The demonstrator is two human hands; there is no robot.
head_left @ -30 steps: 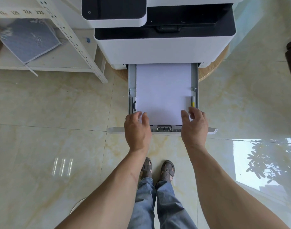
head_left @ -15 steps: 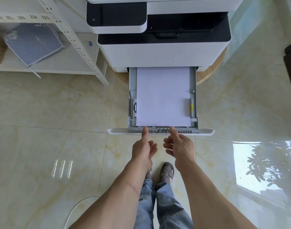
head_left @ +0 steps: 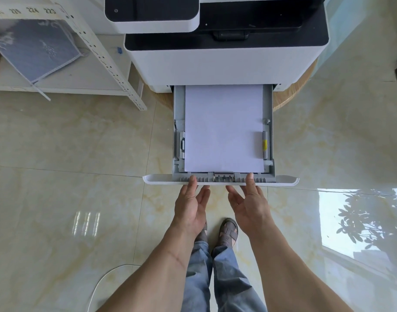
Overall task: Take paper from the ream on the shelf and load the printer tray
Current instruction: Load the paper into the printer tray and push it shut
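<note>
The grey printer tray (head_left: 178, 109) is pulled out from under the white and black printer (head_left: 224, 61). A flat stack of white paper (head_left: 224, 129) lies in it between the side guides. My left hand (head_left: 190, 206) and my right hand (head_left: 249, 206) are just in front of the tray's white front panel (head_left: 285, 180). Each thumb rests on the top of that panel and the fingers reach beneath it. Neither hand holds paper. The ream is not in view.
A white metal shelf (head_left: 57, 84) stands at the left with a blue-grey folded bag (head_left: 37, 50) on it. The printer sits on a round wooden base (head_left: 290, 93). My sandalled feet (head_left: 227, 230) stand on the glossy tile floor. A white cable (head_left: 103, 282) curves at the lower left.
Both hands drew back off the paper to the tray's front edge, then spread apart along the panel with palms turned inward. The paper stays flat in the tray.
</note>
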